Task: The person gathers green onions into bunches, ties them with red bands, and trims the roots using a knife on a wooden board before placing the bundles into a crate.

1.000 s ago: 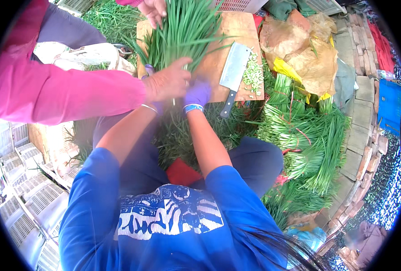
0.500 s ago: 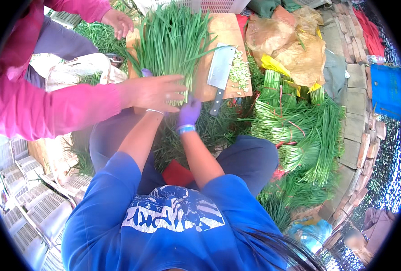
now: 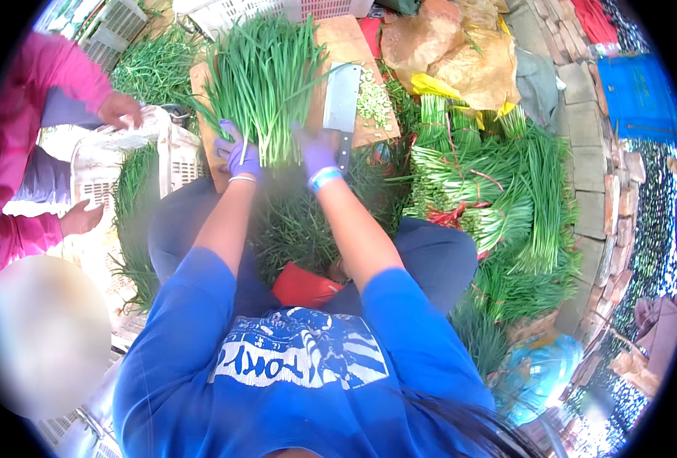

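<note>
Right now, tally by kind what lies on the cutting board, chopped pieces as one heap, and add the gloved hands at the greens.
Bunch of greens: 1
Cleaver: 1
Heap of chopped pieces: 1
Hands: 2, the left hand and the right hand
Total: 5

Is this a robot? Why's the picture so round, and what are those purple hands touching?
No robot, just a person in purple gloves. A wide camera on their head looks down; its lens makes the round shape. On the board lie long greens, a cleaver and chopped bits. The left hand, fingers apart, touches the greens' lower left side. The right hand is blurred at their lower right, so I can't tell whether it holds any. The pink sleeves at the left belong to someone else.
</note>
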The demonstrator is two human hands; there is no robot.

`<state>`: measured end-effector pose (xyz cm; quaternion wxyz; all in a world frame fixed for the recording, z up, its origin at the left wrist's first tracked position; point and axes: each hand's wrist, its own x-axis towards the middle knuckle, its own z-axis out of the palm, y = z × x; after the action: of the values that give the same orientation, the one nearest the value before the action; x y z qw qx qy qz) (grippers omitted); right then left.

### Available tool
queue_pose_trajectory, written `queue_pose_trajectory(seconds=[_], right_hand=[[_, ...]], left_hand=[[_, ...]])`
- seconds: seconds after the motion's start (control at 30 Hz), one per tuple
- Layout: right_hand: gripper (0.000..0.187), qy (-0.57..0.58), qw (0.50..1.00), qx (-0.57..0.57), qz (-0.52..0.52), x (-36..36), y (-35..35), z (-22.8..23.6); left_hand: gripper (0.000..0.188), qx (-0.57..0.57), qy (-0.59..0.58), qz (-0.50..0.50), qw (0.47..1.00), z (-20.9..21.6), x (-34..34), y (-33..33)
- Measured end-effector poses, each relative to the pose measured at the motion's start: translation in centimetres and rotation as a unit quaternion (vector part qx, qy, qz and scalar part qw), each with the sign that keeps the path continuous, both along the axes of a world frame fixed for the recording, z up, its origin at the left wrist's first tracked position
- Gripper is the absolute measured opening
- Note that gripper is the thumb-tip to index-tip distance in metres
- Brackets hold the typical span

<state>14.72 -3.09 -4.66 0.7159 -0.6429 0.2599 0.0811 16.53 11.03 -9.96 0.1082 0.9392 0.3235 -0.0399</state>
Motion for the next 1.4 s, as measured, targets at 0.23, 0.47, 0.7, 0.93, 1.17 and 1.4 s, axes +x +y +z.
queue_pose_trajectory(seconds=[0.23,0.47,0.7,0.93,1.17,1.4], right_hand=[[0.068,0.009,0.954,-0.283,0.097,-0.3,6.9,-1.3],[0.054,-0.087,0.809,-0.555,0.172,-0.3,9.5,-3.7],[0.044,-0.133,0.835,-0.428,0.319,-1.0,8.1,-1.7],[0.085,-0.175,0.881,-0.175,0.403,-3.5,1.1,3.2],[0.110,0.083,0.922,0.252,0.281,-5.8,-0.2,5.0],[0.073,0.107,0.961,0.253,0.018,-2.0,-0.5,2.6]], left_hand=[[0.072,-0.545,-0.008,-0.091,0.833,4.8,-0.7,5.9],[0.069,-0.528,-0.091,-0.007,0.844,3.2,0.9,5.0],[0.086,-0.468,-0.062,0.019,0.881,5.5,2.9,1.6],[0.070,-0.538,-0.066,-0.013,0.841,10.0,2.2,0.8],[0.092,-0.385,-0.053,-0.004,0.921,5.8,3.3,2.3],[0.086,-0.405,-0.123,-0.029,0.905,8.1,1.8,1.6]])
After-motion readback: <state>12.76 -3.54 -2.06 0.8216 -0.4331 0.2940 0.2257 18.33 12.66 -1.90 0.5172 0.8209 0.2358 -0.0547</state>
